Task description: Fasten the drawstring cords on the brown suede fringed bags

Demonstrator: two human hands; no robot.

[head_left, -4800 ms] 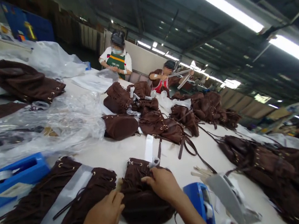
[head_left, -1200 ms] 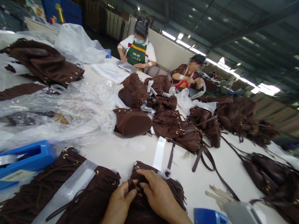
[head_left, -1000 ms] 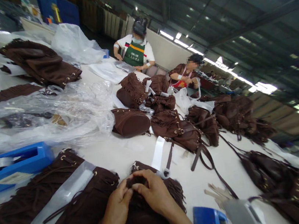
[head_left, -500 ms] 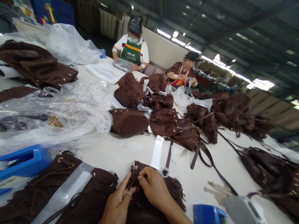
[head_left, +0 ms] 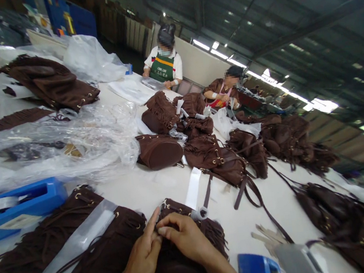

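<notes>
A dark brown fringed bag (head_left: pixel 187 269) lies before me, its eyeleted top edge pointing away. My left hand (head_left: pixel 143 255) is at the bag's left side, fingers fairly straight, thumb and forefinger closing on its edge. Bent over the top part, my right hand (head_left: pixel 184 235) pinches at the same spot, fingertips meeting the left thumb. The exact bit between the fingertips is hidden. Just beyond the right hand are a white paper tag (head_left: pixel 193 188) and a dark strap with a clear wrapped end (head_left: pixel 199 214).
Two fringed brown pieces (head_left: pixel 96 252) and a blue tape dispenser (head_left: pixel 49 193) lie left. Crumpled clear plastic (head_left: pixel 106 129) sits behind them. More brown bags (head_left: pixel 160 151) fill the middle. A blue-grey tool (head_left: pixel 258 268) is near right. Two people (head_left: pixel 163 66) work across the table.
My right hand has shifted left across the bag's top, its fingertips now against my left hand. The view has tilted slightly; the bag stays in place.
</notes>
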